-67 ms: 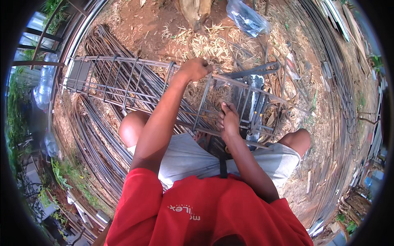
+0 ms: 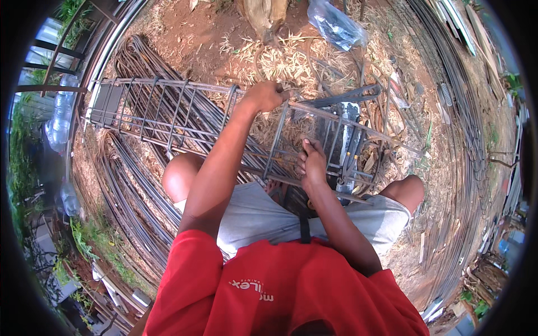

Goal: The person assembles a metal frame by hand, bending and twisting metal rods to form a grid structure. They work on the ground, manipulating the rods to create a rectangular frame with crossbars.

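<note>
A long rebar cage [image 2: 148,109], made of long steel bars with square stirrups round them, lies across in front of my knees. My left hand [image 2: 265,96] is closed on the cage's far top bar, beside a stirrup [image 2: 276,140]. Nearer to me, my right hand [image 2: 312,162] is closed with its thumb up, at the cage's near side between two stirrups. A cage bar runs up to its fingers; what lies inside that fist is hidden. Dark-handled tools [image 2: 352,150] with orange marks rest by the cage's right end, partly behind its bars.
Bundles of bent rebar [image 2: 162,67] lie under and left of the cage, with more rebar [image 2: 126,168] nearer. Long thin bars [image 2: 468,112] curve along the right. A clear plastic bag [image 2: 336,25] lies at the far side, near a stump [image 2: 266,19]. Dry leaves cover the soil.
</note>
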`<move>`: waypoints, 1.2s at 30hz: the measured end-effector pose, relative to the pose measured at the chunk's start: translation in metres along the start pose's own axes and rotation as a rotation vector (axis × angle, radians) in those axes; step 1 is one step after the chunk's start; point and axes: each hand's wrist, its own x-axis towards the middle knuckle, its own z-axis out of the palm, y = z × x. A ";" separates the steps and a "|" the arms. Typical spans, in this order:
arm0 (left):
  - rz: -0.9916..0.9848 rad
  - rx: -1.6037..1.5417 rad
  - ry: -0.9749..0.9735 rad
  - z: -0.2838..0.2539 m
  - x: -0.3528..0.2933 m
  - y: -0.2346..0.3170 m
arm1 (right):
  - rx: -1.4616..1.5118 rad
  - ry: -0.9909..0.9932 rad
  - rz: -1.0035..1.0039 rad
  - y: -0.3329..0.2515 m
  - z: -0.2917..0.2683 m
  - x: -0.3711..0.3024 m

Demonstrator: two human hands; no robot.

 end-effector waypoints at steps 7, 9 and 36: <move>0.094 -0.171 -0.084 0.010 0.019 -0.018 | 0.149 -0.096 -0.060 -0.001 0.019 0.060; 0.083 -0.192 -0.064 0.011 0.029 -0.021 | 0.156 -0.112 -0.099 -0.006 0.037 0.087; -0.042 -0.232 0.203 -0.025 -0.020 0.011 | -0.374 -0.022 -0.606 -0.001 0.073 0.103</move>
